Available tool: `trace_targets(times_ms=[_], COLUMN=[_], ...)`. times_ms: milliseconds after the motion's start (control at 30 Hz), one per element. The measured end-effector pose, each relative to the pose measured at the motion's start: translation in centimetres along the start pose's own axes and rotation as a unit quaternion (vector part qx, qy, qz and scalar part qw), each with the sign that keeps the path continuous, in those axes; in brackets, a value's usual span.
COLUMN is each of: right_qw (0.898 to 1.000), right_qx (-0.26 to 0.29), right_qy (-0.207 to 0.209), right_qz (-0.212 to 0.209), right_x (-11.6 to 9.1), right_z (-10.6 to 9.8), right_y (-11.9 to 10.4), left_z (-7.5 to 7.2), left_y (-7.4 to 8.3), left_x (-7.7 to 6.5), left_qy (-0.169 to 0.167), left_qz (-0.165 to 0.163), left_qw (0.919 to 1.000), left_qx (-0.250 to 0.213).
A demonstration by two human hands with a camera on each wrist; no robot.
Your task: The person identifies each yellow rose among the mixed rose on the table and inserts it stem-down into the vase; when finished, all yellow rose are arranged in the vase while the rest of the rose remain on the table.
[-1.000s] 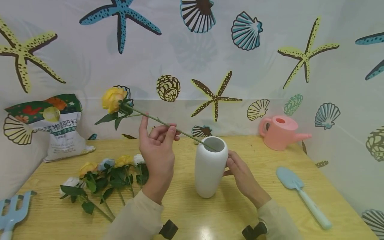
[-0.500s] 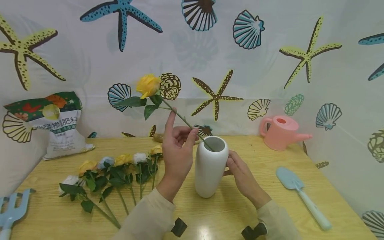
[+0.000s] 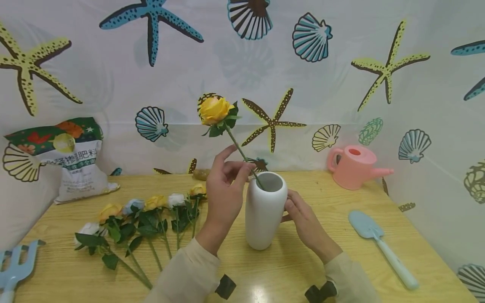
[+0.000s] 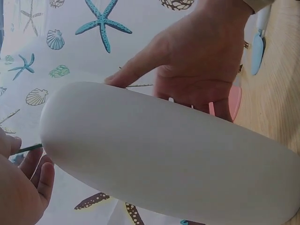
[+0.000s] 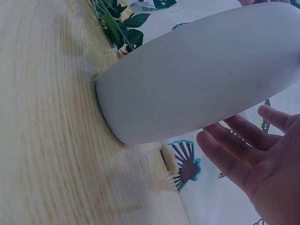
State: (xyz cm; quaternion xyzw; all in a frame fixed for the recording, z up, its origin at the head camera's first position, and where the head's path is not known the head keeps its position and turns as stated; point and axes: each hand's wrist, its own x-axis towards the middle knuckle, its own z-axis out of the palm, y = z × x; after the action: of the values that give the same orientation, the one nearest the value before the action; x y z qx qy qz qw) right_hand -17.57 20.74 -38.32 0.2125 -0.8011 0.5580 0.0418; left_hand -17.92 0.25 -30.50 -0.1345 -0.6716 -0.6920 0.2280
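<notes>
The rose (image 3: 214, 110) leans to the left above the vase (image 3: 264, 214), and its stem (image 3: 239, 146) goes down through the open top; the left hand (image 3: 223, 189) pinches this stem between thumb and fingers, with the forefinger raised; the right hand (image 3: 306, 223) has its fingers loosely extended, touching the side of the vase and not wrapped around it; the step in hand seems to be the insertion of the rose, and the next move calls, I judge, for lowering the stem while the vase is steadied upright on the table (image 3: 295, 261); by count, there is one held rose; six flowers (image 3: 155, 202) lying to the left, of which two white, three yellowish, one blue; one vase; one fork (image 3: 17, 268); one bag (image 3: 81, 168); one can (image 3: 351, 170); one shovel (image 3: 390, 256).
</notes>
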Motion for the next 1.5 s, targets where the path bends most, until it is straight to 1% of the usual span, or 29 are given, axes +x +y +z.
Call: trace_targets(times_ms=[133,200,300,433,500,567,767,967,1300,1400,1500], right_qw=[1.000,1.000,1.000,1.000,1.000,1.000,1.000,1.000,1.000,1.000,1.000], right_qx=[0.002,0.004,0.004,0.007,0.010,0.012,0.012,0.009,0.005,0.004,0.001], right_qy=[0.000,-0.001,-0.003,-0.004,-0.006,-0.008,-0.006,-0.006,-0.004,-0.003,0.000], right_qz=[0.003,0.005,0.006,0.006,0.007,0.010,0.017,0.015,0.017,0.017,0.016], right_x=[0.1,0.1,0.1,0.1,0.1,0.1,0.2,0.2,0.1,0.1,0.1], right_z=[0.0,0.0,0.0,0.1,0.1,0.2,0.2,0.2,0.1,0.0,-0.1], right_y=[-0.1,-0.1,-0.1,-0.1,-0.1,-0.1,-0.1,0.0,0.0,-0.1,0.0], left_z=[0.1,0.2,0.3,0.5,0.5,0.5,0.6,0.8,0.9,0.7,0.1], left_y=[0.5,0.5,0.3,0.0,-0.1,-0.2,-0.4,-0.5,-0.8,-0.9,-1.2], left_x=[0.5,0.6,0.6,0.4,0.2,0.2,0.1,0.0,-0.2,-0.4,-0.7], left_qy=[0.012,0.019,0.023,0.006,-0.003,-0.010,-0.018,-0.002,0.019,0.018,0.015], left_qz=[-0.022,-0.030,-0.022,-0.004,-0.006,-0.011,-0.019,-0.028,-0.071,-0.084,-0.092], left_qw=[0.9967,0.9951,0.9973,1.0000,0.9997,0.9993,0.9987,0.9987,0.9963,0.9954,0.9952], left_qx=[-0.077,-0.092,-0.067,0.004,0.025,0.035,0.044,0.043,0.043,0.041,0.031])
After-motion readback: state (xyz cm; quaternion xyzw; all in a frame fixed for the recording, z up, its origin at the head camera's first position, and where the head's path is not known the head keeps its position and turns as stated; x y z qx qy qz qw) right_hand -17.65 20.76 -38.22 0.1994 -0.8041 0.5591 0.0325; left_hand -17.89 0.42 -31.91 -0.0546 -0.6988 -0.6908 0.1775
